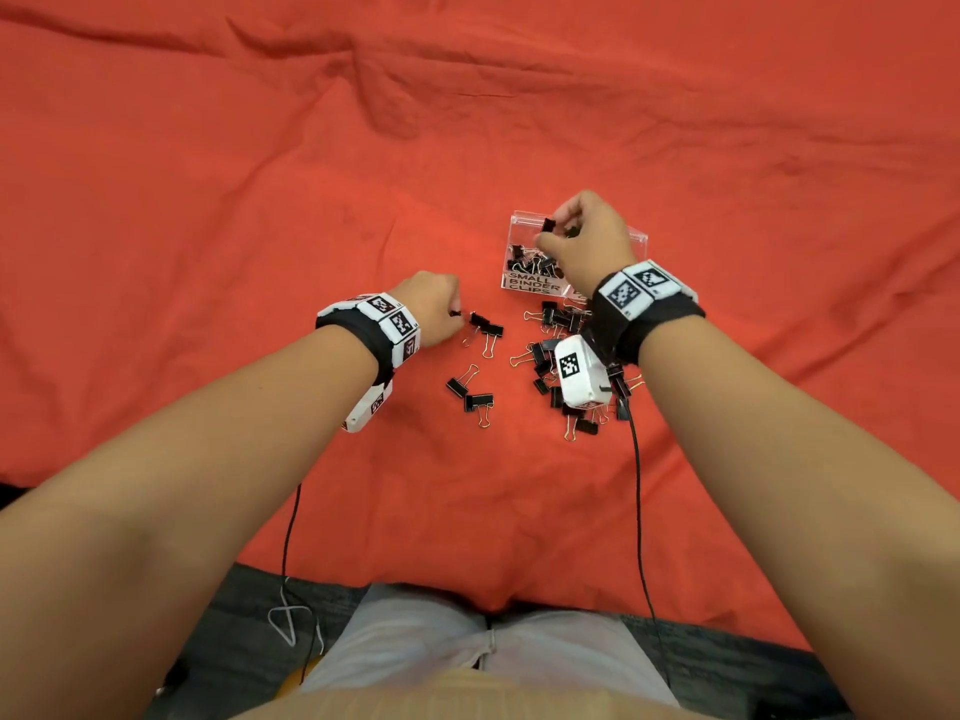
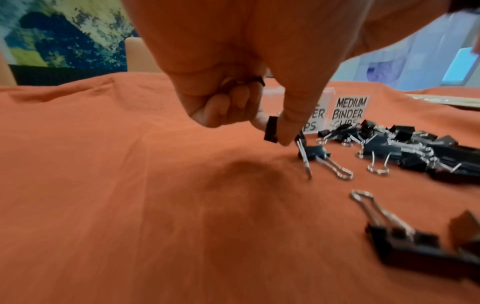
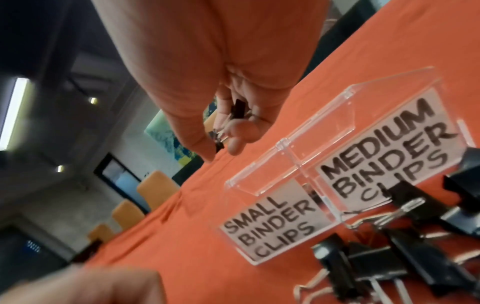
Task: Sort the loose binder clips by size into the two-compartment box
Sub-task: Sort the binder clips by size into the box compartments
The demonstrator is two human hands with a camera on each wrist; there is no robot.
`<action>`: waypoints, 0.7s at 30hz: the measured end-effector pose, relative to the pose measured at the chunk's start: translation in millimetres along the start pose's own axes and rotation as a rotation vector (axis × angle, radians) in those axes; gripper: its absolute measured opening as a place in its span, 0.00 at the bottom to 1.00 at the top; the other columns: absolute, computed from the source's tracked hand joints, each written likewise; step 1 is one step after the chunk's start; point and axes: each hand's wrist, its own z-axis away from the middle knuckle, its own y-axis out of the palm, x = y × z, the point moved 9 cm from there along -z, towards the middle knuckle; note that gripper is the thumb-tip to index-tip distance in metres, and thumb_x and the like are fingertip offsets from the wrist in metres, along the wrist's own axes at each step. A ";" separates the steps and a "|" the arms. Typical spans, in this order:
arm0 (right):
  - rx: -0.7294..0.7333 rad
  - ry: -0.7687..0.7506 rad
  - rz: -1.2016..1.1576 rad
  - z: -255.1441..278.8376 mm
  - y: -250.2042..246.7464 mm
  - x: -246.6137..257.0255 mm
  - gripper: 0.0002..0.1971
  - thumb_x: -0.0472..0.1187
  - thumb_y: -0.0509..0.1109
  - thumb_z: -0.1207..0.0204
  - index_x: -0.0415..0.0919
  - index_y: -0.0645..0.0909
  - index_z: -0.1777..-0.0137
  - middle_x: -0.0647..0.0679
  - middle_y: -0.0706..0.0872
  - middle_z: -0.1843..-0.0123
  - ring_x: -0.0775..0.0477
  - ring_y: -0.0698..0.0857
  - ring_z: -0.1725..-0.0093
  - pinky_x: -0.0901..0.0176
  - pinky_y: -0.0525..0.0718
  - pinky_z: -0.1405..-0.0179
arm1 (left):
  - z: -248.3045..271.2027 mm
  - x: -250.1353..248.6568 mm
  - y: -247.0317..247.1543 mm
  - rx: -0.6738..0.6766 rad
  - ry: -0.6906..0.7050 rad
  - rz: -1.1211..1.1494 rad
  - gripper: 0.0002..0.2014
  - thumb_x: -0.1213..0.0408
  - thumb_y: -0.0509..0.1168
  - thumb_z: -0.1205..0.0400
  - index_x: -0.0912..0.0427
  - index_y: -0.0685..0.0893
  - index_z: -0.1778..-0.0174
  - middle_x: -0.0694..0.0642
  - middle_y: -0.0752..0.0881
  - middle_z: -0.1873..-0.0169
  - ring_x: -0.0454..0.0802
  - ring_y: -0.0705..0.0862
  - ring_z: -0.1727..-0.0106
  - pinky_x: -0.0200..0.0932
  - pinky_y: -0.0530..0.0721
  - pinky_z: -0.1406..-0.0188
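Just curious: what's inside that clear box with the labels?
The small side of the box holds a heap of black clips. The right hand, gripping more clips, covers the medium side, so its contents cannot be seen.

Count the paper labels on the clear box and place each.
2. The SMALL BINDER CLIPS label fronts the clear box at its left compartment; the MEDIUM BINDER CLIPS label fronts the right, partly covered by loose clips.

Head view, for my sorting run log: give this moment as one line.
left hand: pinches small clip | right hand: holds clips over box | loose pile: unsorted
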 end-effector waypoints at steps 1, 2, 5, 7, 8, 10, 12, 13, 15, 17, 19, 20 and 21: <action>0.019 -0.011 0.050 -1.1 4.6 0.3 0.08 0.38 0.73 0.29 0.43 0.77 0.53 0.49 0.84 0.55 0.51 0.82 0.64 0.55 0.83 0.64 | -0.1 -4.6 -4.4 0.001 0.010 -0.003 0.09 0.58 0.65 0.22 0.58 0.81 0.51 0.58 0.83 0.55 0.59 0.82 0.54 0.44 0.77 0.58; 0.045 -0.032 0.117 -1.0 9.5 1.1 0.07 0.36 0.71 0.28 0.42 0.78 0.51 0.49 0.84 0.54 0.52 0.80 0.65 0.56 0.81 0.64 | -0.3 -9.9 -10.2 -0.004 0.022 -0.007 0.10 0.56 0.64 0.21 0.58 0.81 0.50 0.58 0.82 0.56 0.59 0.81 0.55 0.44 0.77 0.57; 0.117 -0.092 0.253 3.9 17.5 3.4 0.10 0.33 0.69 0.26 0.40 0.80 0.46 0.46 0.85 0.50 0.50 0.81 0.59 0.58 0.83 0.58 | -3.1 -27.2 -31.7 -0.043 0.059 0.004 0.12 0.54 0.62 0.20 0.59 0.80 0.49 0.58 0.82 0.58 0.59 0.82 0.57 0.45 0.79 0.60; 0.100 -0.093 0.239 8.8 10.7 1.6 0.10 0.32 0.67 0.25 0.40 0.82 0.45 0.49 0.84 0.51 0.51 0.81 0.56 0.57 0.84 0.52 | -6.5 -41.5 -44.9 -0.081 0.095 0.013 0.11 0.55 0.60 0.20 0.60 0.79 0.51 0.58 0.83 0.58 0.59 0.81 0.58 0.46 0.79 0.61; 0.069 -0.084 0.214 12.1 4.3 -0.8 0.09 0.32 0.66 0.25 0.41 0.83 0.47 0.51 0.83 0.53 0.51 0.81 0.56 0.58 0.84 0.52 | -8.6 -49.6 -49.8 -0.095 0.114 0.010 0.10 0.55 0.60 0.19 0.60 0.77 0.53 0.58 0.82 0.58 0.58 0.80 0.58 0.46 0.78 0.62; 0.001 -0.057 0.150 22.7 -10.2 -9.0 0.06 0.34 0.66 0.24 0.44 0.83 0.52 0.53 0.84 0.57 0.54 0.82 0.58 0.61 0.84 0.56 | -14.8 -67.2 -55.9 -0.111 0.153 -0.013 0.09 0.57 0.59 0.18 0.60 0.76 0.52 0.58 0.80 0.56 0.56 0.77 0.57 0.46 0.75 0.60; -0.001 -0.032 0.132 37.1 -16.3 -22.3 0.05 0.35 0.65 0.22 0.42 0.82 0.55 0.53 0.84 0.60 0.56 0.81 0.63 0.68 0.82 0.63 | -23.2 -84.0 -57.6 -0.109 0.178 -0.040 0.11 0.59 0.58 0.18 0.63 0.78 0.47 0.60 0.80 0.51 0.56 0.76 0.54 0.48 0.77 0.56; 0.025 -0.012 0.146 45.6 -15.2 -31.7 0.05 0.35 0.65 0.21 0.41 0.82 0.56 0.53 0.83 0.62 0.58 0.80 0.65 0.71 0.79 0.67 | -27.9 -91.3 -57.6 -0.108 0.184 -0.048 0.12 0.60 0.58 0.18 0.64 0.78 0.45 0.61 0.80 0.48 0.57 0.77 0.52 0.50 0.78 0.53; 0.089 0.035 0.209 60.8 -8.9 -54.7 0.07 0.34 0.63 0.21 0.41 0.82 0.56 0.51 0.84 0.61 0.57 0.80 0.67 0.71 0.77 0.70 | -36.3 -104.3 -57.3 -0.125 0.193 -0.067 0.11 0.62 0.58 0.18 0.65 0.77 0.45 0.62 0.79 0.46 0.60 0.80 0.47 0.52 0.79 0.50; 0.131 0.036 0.320 72.7 0.4 -71.7 0.09 0.32 0.62 0.23 0.40 0.84 0.52 0.46 0.86 0.55 0.52 0.82 0.65 0.62 0.81 0.64 | -43.6 -112.6 -54.6 -0.134 0.193 -0.085 0.10 0.65 0.59 0.17 0.67 0.78 0.44 0.64 0.78 0.44 0.63 0.81 0.46 0.53 0.80 0.49; 0.183 -0.004 0.410 83.1 16.1 -82.2 0.12 0.32 0.62 0.24 0.38 0.85 0.46 0.42 0.83 0.46 0.44 0.82 0.50 0.53 0.83 0.48 | -49.1 -115.2 -49.6 -0.128 0.185 -0.105 0.10 0.67 0.59 0.17 0.68 0.78 0.43 0.65 0.78 0.43 0.64 0.82 0.46 0.56 0.83 0.47; 0.210 -0.024 0.438 88.4 24.6 -84.7 0.13 0.32 0.61 0.24 0.38 0.84 0.44 0.41 0.80 0.44 0.42 0.80 0.43 0.50 0.81 0.43 | -50.7 -115.4 -47.2 -0.128 0.184 -0.109 0.10 0.68 0.59 0.17 0.68 0.78 0.43 0.65 0.78 0.43 0.64 0.82 0.46 0.57 0.83 0.46; 0.240 -0.038 0.456 93.9 33.3 -85.9 0.14 0.32 0.61 0.23 0.38 0.83 0.42 0.40 0.79 0.42 0.41 0.78 0.40 0.49 0.80 0.40 | -51.3 -115.4 -45.6 -0.134 0.188 -0.110 0.09 0.69 0.59 0.18 0.67 0.78 0.43 0.64 0.78 0.43 0.64 0.82 0.46 0.58 0.84 0.45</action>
